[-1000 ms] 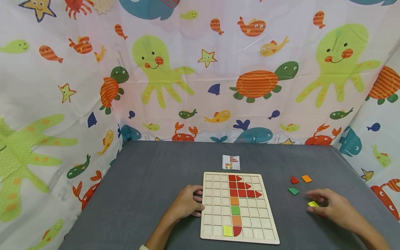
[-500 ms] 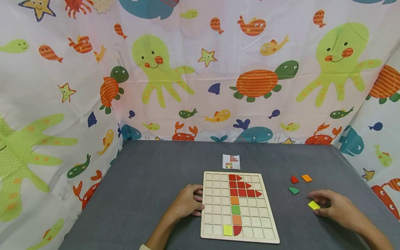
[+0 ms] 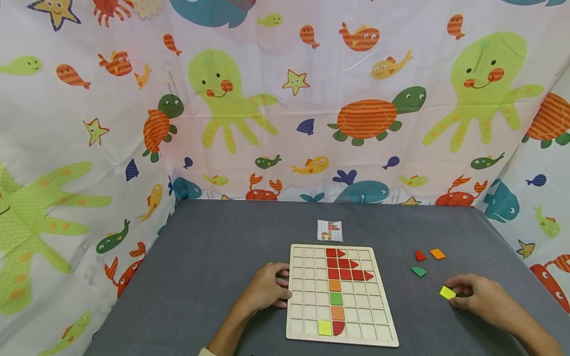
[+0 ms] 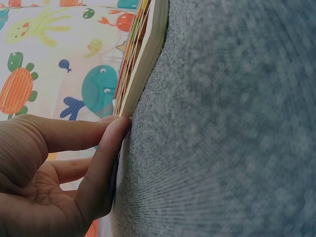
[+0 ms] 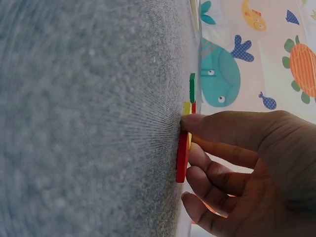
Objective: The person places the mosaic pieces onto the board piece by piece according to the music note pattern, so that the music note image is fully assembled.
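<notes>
"What's changed?"
"Right of the board [image 3: 362, 314], my right hand [image 3: 481, 299] has drawn its forefinger in and pinches the yellow tile [image 3: 447, 292]."
"Anything around?"
"A green tile [image 3: 418, 272], orange tile [image 3: 438, 253] and red tile [image 3: 420, 255], also right of the board; a card [image 3: 329, 231] behind it."
"Other side?"
"My left hand [image 3: 264, 287] pinches the board's left edge."
</notes>
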Available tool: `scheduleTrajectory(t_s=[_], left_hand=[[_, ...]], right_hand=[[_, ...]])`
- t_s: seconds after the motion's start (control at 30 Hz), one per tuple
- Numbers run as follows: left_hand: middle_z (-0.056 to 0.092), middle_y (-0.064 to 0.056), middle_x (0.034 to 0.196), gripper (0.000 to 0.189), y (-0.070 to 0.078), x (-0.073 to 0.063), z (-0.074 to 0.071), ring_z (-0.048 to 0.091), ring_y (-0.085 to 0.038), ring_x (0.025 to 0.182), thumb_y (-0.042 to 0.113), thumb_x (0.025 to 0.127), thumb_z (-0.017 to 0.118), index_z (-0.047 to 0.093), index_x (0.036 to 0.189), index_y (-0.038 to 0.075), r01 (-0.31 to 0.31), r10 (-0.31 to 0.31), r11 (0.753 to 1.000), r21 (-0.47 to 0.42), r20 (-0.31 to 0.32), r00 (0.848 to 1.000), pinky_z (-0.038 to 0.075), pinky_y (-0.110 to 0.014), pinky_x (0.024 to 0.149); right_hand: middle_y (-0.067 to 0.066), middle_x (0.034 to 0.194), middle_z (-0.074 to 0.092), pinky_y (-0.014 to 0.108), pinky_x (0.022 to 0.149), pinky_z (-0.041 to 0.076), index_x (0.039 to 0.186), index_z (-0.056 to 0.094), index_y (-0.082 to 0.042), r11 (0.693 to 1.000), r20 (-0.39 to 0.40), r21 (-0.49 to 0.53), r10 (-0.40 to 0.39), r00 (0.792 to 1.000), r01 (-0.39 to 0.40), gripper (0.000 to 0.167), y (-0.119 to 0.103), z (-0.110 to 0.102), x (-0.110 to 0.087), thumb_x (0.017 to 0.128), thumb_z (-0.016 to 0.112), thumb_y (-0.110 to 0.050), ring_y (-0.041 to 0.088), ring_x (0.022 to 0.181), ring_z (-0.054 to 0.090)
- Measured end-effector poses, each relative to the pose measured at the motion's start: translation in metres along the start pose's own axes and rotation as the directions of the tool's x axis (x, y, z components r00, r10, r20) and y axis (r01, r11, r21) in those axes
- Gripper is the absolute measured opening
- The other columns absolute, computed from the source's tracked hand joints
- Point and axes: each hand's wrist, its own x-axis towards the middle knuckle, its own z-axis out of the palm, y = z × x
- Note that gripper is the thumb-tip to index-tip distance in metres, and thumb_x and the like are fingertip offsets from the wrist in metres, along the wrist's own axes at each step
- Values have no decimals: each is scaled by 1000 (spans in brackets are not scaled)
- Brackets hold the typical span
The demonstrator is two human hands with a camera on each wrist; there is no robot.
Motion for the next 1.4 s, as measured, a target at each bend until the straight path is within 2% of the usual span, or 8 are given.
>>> scheduleTrajectory(t_s=[0.23, 0.47, 0.6, 0.8, 0.93, 1.13, 1.33, 1.4], left_hand=[[58, -18, 124, 67, 0, 0, 0, 66, -27, 103, -14, 80, 79, 57, 143, -8, 4, -4, 1000, 4, 3, 1000, 67, -37, 59], [59, -18, 124, 67, -2, 1, 1, 66, -26, 103, -14, 79, 79, 57, 142, -8, 1, -1, 1000, 1, 5, 1000, 68, -37, 59], [59, -17, 124, 67, -2, 1, 0, 66, -27, 103, -14, 79, 79, 57, 143, -8, 3, -3, 1000, -2, 5, 1000, 68, -38, 59], [58, -18, 124, 67, 0, 0, 0, 65, -26, 103, -15, 79, 79, 57, 142, -8, 6, -6, 1000, -1, 1, 1000, 68, -38, 59], [58, -18, 124, 67, 1, -1, 0, 65, -27, 102, -15, 79, 78, 57, 142, -9, 2, -2, 1000, -1, 0, 1000, 68, -38, 59], [58, -19, 123, 67, 1, -1, 0, 65, -27, 102, -15, 79, 78, 57, 142, -10, -2, 2, 1000, 5, 0, 1000, 68, -37, 59], [58, -18, 123, 67, 0, 0, 0, 65, -26, 101, -15, 79, 78, 57, 142, -9, 2, -2, 1000, 1, 2, 1000, 67, -37, 58], [59, -18, 123, 66, 0, 0, 0, 65, -25, 101, -15, 79, 78, 57, 142, -9, 0, 0, 1000, 1, 0, 1000, 67, -37, 58]], right_hand=[[-1, 103, 70, 25, 68, 51, 116, 76, 0, 999, -18, -16, -46, 999, 45, 36, -10, 0, -2, 90, 84, -23, 14, 88, 59], [0, 103, 70, 22, 65, 52, 116, 78, -6, 994, -33, 38, -96, 995, 98, 33, -40, 9, -1, 88, 84, -22, 14, 87, 59], [-1, 103, 70, 22, 65, 53, 113, 79, -10, 984, -66, 33, -174, 982, 177, 31, -58, 17, -2, 85, 86, -23, 7, 83, 59], [-4, 104, 68, 21, 71, 56, 113, 78, -15, 959, -51, 95, -265, 963, 268, 30, -90, 26, -2, 86, 86, -26, 7, 87, 59], [-7, 102, 65, 21, 69, 54, 112, 78, -18, 922, -48, 146, -355, 934, 358, 28, -111, 34, -1, 87, 86, -27, 6, 87, 56], [-6, 102, 63, 22, 66, 51, 112, 78, -20, 881, -19, 180, -441, 897, 437, 26, -141, 47, 4, 88, 86, -26, 10, 85, 54], [-9, 106, 67, 26, 71, 57, 112, 78, -20, 815, -14, 181, -557, 830, 550, 23, -165, 59, 8, 90, 85, -25, 9, 89, 59], [-10, 105, 67, 27, 72, 57, 112, 78, -20, 800, -10, 184, -579, 816, 570, 23, -171, 62, 10, 91, 85, -25, 9, 91, 60]])
